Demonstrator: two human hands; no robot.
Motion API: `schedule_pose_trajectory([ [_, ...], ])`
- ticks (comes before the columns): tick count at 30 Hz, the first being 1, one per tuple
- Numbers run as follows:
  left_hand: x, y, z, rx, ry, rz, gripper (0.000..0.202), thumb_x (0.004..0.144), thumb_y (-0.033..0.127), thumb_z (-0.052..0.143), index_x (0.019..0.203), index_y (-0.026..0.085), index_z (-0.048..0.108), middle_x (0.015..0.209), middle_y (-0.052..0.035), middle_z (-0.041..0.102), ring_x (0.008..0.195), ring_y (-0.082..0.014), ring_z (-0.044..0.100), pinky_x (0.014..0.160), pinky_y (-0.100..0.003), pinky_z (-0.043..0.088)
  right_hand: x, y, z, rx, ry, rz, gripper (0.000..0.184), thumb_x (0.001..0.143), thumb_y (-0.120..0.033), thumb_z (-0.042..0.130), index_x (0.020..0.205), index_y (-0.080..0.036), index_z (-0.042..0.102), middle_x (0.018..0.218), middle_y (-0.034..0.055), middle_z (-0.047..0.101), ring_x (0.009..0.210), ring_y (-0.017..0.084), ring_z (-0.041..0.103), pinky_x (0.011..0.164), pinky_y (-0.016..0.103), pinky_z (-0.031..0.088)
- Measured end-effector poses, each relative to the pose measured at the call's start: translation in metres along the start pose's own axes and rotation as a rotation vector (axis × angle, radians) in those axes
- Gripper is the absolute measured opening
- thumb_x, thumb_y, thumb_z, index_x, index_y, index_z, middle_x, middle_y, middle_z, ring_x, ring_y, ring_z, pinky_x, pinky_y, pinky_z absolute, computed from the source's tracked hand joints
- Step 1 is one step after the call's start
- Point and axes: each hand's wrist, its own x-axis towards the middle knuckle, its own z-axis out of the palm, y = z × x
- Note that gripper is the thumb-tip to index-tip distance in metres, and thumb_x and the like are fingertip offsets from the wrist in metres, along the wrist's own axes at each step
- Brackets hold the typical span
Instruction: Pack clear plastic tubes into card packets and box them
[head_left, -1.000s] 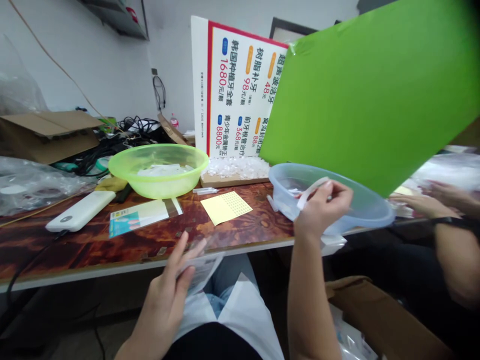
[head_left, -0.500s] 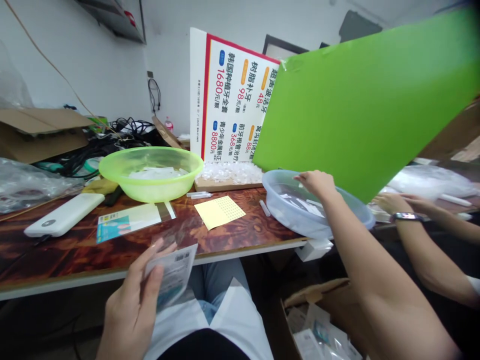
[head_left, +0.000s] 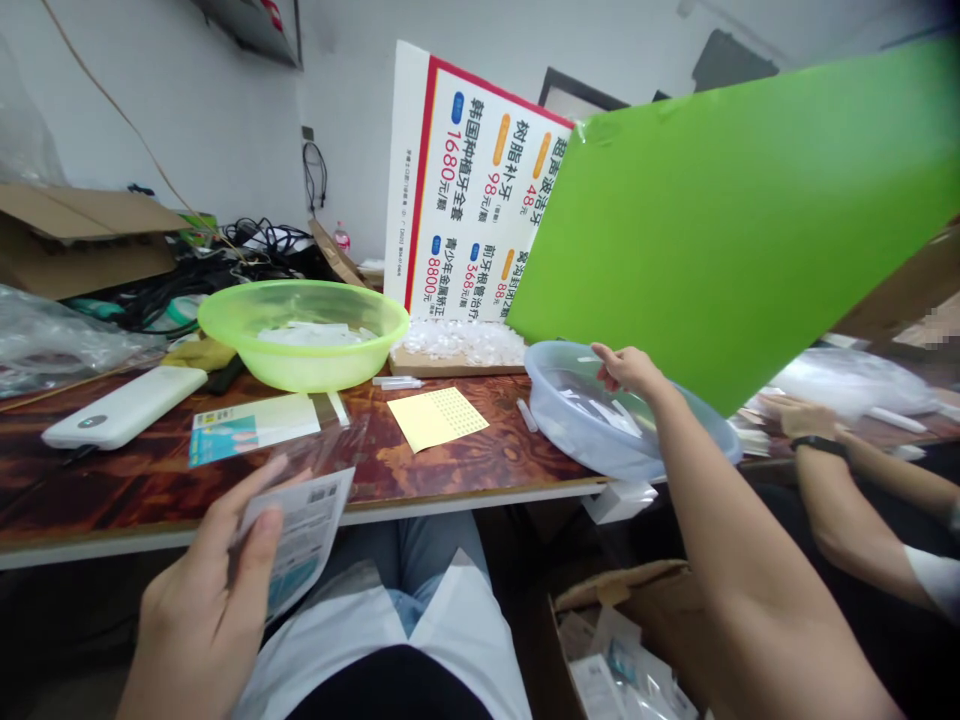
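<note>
My left hand (head_left: 206, 600) grips a clear plastic packet with a printed card (head_left: 300, 535) in it, held below the table's front edge over my lap. My right hand (head_left: 626, 368) reaches into a pale blue basin (head_left: 570, 440) on the table's right part; its fingers curl over the small white pieces inside, and I cannot make out whether they hold one. A yellow sticker sheet (head_left: 437, 417) lies between the blue basin and a green basin (head_left: 304, 330) that holds white packets.
A white power bank (head_left: 120, 407) and a printed card (head_left: 251, 425) lie at the left. A price sign (head_left: 469, 190) and a green board (head_left: 750, 210) stand behind. Another person's arms (head_left: 840, 470) work at the right. An open carton (head_left: 622, 650) sits on the floor.
My right hand has gone from holding a white strip at the blue basin's near rim to reaching inside it. My left hand has lowered the packet toward my lap.
</note>
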Motion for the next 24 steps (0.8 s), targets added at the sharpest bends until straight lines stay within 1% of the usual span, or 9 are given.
schedule_pose_trajectory([
  [2,0.001,-0.001,-0.001,0.018,0.004,-0.007,0.039,0.096,0.046,0.044,0.130,0.033,0.056,0.107,0.0052,0.077,0.083,-0.0208,0.076,0.067,-0.025,0.059,-0.001,0.002,0.000,0.024,-0.074,0.039,0.053,0.100,-0.058,0.040,0.089,-0.013,0.066,0.078,0.0035,0.070,0.068,0.014,0.067,0.071,0.031,0.056],
  [5,0.002,-0.004,0.003,-0.001,-0.023,0.040,0.040,0.096,0.047,0.042,0.129,0.030,0.057,0.110,0.0022,0.076,0.086,-0.0209,0.076,0.071,-0.025,0.060,-0.001,0.004,-0.001,0.041,-0.143,0.066,0.058,0.100,-0.060,0.035,0.090,-0.013,0.068,0.078,0.0040,0.070,0.066,0.014,0.067,0.068,0.031,0.056],
  [8,0.003,-0.006,0.009,-0.040,-0.076,0.119,0.040,0.097,0.046,0.041,0.128,0.027,0.057,0.112,-0.0014,0.076,0.089,-0.0208,0.076,0.072,-0.023,0.060,0.000,0.006,0.000,0.011,-0.051,0.063,0.042,0.099,-0.051,0.048,0.100,-0.014,0.066,0.090,0.0052,0.070,0.075,0.015,0.067,0.072,0.033,0.056],
  [11,0.002,-0.007,0.014,-0.052,-0.104,0.158,0.039,0.096,0.046,0.041,0.128,0.028,0.057,0.111,-0.0003,0.076,0.081,-0.0187,0.076,0.076,-0.022,0.059,0.001,0.009,0.001,-0.001,0.063,0.011,0.027,0.096,-0.038,0.059,0.110,-0.015,0.063,0.107,0.0067,0.066,0.090,0.018,0.065,0.080,0.036,0.056],
  [13,0.001,-0.008,0.016,-0.044,-0.115,0.159,0.040,0.096,0.048,0.041,0.128,0.029,0.056,0.111,0.0007,0.076,0.078,-0.0180,0.076,0.078,-0.022,0.058,0.001,0.011,0.002,0.018,0.070,-0.017,0.027,0.095,-0.038,0.060,0.109,-0.014,0.063,0.107,0.0061,0.065,0.090,0.018,0.065,0.079,0.036,0.056],
  [17,-0.002,-0.009,0.017,-0.064,-0.150,0.123,0.040,0.097,0.049,0.040,0.128,0.030,0.056,0.112,0.0018,0.076,0.083,-0.0177,0.075,0.082,-0.022,0.056,-0.002,0.012,0.004,0.084,0.073,-0.009,0.033,0.096,-0.045,0.057,0.100,-0.013,0.064,0.093,0.0033,0.066,0.078,0.016,0.065,0.072,0.032,0.056],
  [19,-0.002,-0.010,0.017,-0.082,-0.186,0.098,0.040,0.097,0.048,0.041,0.130,0.031,0.055,0.114,0.0021,0.075,0.086,-0.0179,0.075,0.084,-0.021,0.055,-0.004,0.011,0.004,0.128,0.114,0.009,0.038,0.097,-0.050,0.053,0.096,-0.013,0.064,0.088,0.0027,0.066,0.073,0.015,0.064,0.069,0.031,0.055],
  [21,-0.002,-0.011,0.016,-0.084,-0.217,0.082,0.040,0.096,0.048,0.042,0.130,0.032,0.054,0.115,0.0020,0.075,0.088,-0.0184,0.075,0.081,-0.021,0.055,-0.006,0.009,0.003,0.176,0.149,0.022,0.047,0.099,-0.056,0.045,0.091,-0.013,0.064,0.081,0.0021,0.066,0.068,0.013,0.063,0.068,0.030,0.054],
  [24,-0.002,-0.012,0.016,-0.086,-0.213,0.061,0.041,0.095,0.050,0.043,0.129,0.032,0.056,0.114,0.0013,0.075,0.086,-0.0198,0.075,0.077,-0.022,0.056,-0.011,0.004,-0.001,0.248,0.134,0.024,0.075,0.101,-0.062,0.016,0.072,-0.014,0.064,0.066,0.0064,0.065,0.059,0.015,0.062,0.066,0.031,0.052],
])
